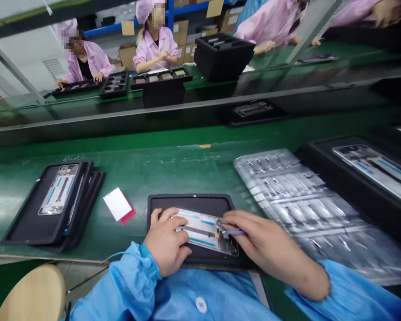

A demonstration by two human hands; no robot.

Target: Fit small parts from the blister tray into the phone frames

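My left hand [165,240] rests on a phone mid-frame [203,232] and steadies it from the left, its fingers curled over the edge. The frame has blue strips and a dark component area at its right end, and it lies in a shallow black tray [190,200]. My right hand [267,249] pinches a slim purple-handled pick [234,232], whose tip meets the right end of the frame. Part of the frame is hidden under both hands.
A stack of black trays [30,223] on the green bench [173,174] holds another phone frame [58,189]. Nearby lie a white-and-red card [118,206] and, at right, a clear blister tray of parts [307,209]. Co-workers in pink sit across a conveyor.
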